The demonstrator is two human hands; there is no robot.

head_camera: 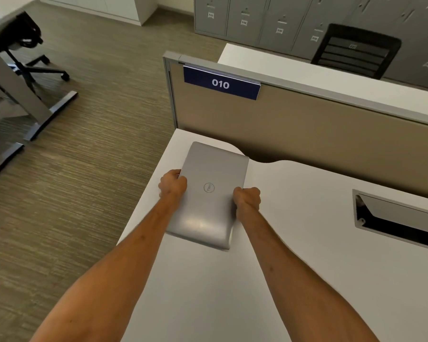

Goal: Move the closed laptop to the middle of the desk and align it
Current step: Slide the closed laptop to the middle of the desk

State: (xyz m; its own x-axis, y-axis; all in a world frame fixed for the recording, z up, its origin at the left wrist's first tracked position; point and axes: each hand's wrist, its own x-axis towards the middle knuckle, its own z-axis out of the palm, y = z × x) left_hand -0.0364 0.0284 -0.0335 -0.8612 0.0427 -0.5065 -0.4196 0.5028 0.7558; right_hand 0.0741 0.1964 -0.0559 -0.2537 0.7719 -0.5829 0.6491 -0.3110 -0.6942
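A closed silver laptop (209, 193) with a round logo on its lid lies near the far left corner of the white desk (294, 255). It is turned so its short ends point toward me and away. My left hand (172, 183) grips its left long edge, fingers curled under. My right hand (247, 199) grips the right long edge the same way. Both forearms reach in from the bottom of the head view.
A beige partition (307, 134) with a blue "010" sign (221, 83) runs along the desk's back. A cable tray opening (395, 218) sits in the desk at right. The desk's left edge drops to carpet (84, 169). A black chair (356, 51) stands beyond the partition.
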